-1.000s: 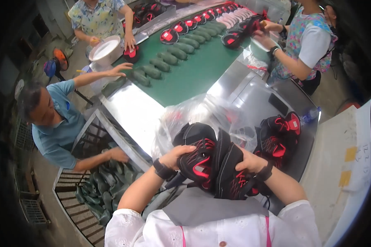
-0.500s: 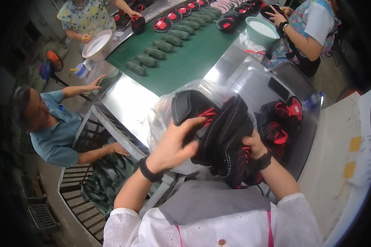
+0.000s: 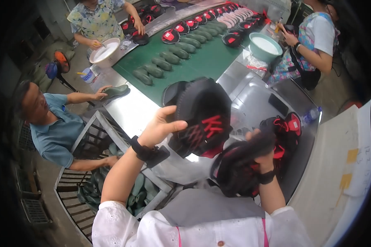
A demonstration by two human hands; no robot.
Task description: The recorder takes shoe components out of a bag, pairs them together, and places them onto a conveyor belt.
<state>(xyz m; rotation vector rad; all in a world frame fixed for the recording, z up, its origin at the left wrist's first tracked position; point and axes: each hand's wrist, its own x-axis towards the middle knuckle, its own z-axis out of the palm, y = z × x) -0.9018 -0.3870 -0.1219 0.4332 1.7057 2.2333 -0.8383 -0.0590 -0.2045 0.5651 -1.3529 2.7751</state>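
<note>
"What's closest, and how are the hands?"

"Just beyond a plain grey cloth bib [image 3: 214, 208], the left hand [image 3: 158, 127] is clamped on black fabric shoe uppers [image 3: 204, 109] with bright red strokes on the side, its thumb across the front. They're raised ahead of the chest. Lower and to the right, the right hand [image 3: 263, 156] is closed around a blurred black bunch of uppers [image 3: 237, 171]."

"Anything written nearby?"

"Handwritten characters run down a white paper sheet [image 3: 363, 164] on the pale upright board [image 3: 321, 177] at right, beside yellow tape patches [image 3: 352, 155]."

"What's in the way?"

"The right-hand bunch partly covers a black-and-red pile of uppers [image 3: 281, 144]; a small white label shows there, too small to read. At left, a grey metal barred crate [image 3: 109, 125] full of dark green shoe lasts [image 3: 139, 191] stands against the steel worktop [image 3: 132, 108]. Past the pile lie a flat black rectangular slab [image 3: 278, 104] and a clear plastic bottle [image 3: 312, 115]."

"And farther out?"

"A co-worker in a blue shirt [image 3: 55, 131] touches a single green last [image 3: 116, 91]. Near it, a small white tub [image 3: 86, 75] bears blue print I can't make out. Lasts line a green tabletop [image 3: 185, 76], between a white basin [image 3: 106, 53] and a pale green basin [image 3: 266, 46]."
</note>
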